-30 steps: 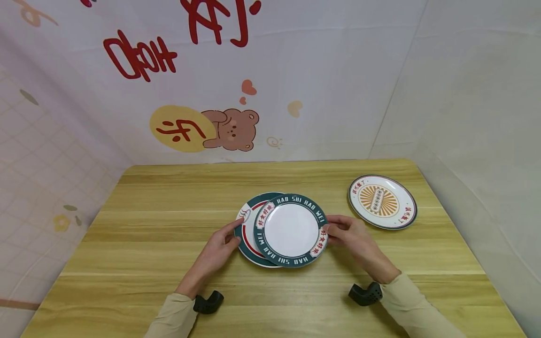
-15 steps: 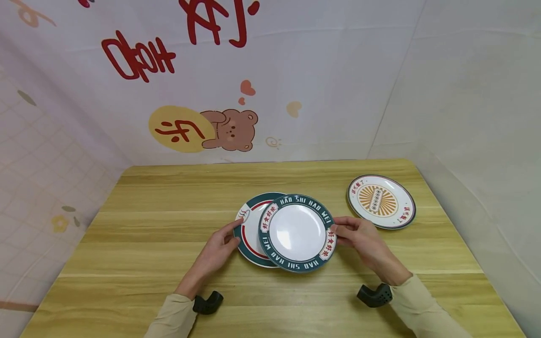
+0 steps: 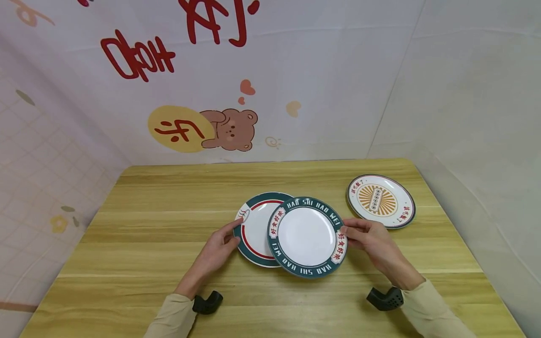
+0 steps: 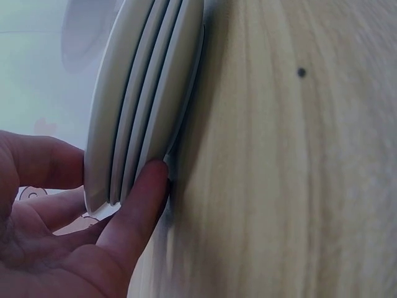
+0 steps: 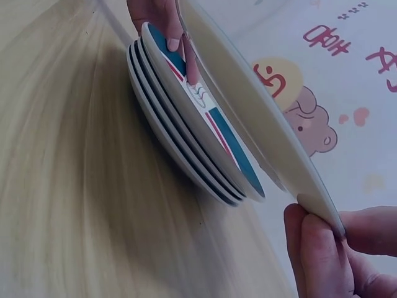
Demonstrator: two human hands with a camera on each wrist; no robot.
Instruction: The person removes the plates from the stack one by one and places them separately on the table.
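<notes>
My right hand [image 3: 378, 244] pinches the right rim of a white plate [image 3: 306, 237] with a teal lettered border. In the right wrist view that lifted plate [image 5: 267, 118] tilts above the stack, with a gap between them at the near side. Below it, a stack of several plates [image 3: 255, 230] rests on the table; its top plate has a teal border and a red ring, partly hidden. My left hand [image 3: 220, 246] holds the stack's left edge. In the left wrist view its fingers lie on both sides of the stacked rims [image 4: 146, 105].
A white plate [image 3: 380, 202] with an orange sunburst lies at the back right of the wooden table [image 3: 169, 202]. Dark wrist devices [image 3: 208, 303] sit at both cuffs. A printed cloth wall [image 3: 329, 84] rises behind the table, with more cloth at both sides.
My right hand has drawn the lettered plate to the right and slightly nearer, exposing more of the stack's top plate. My left hand and the stack have stayed in place.
</notes>
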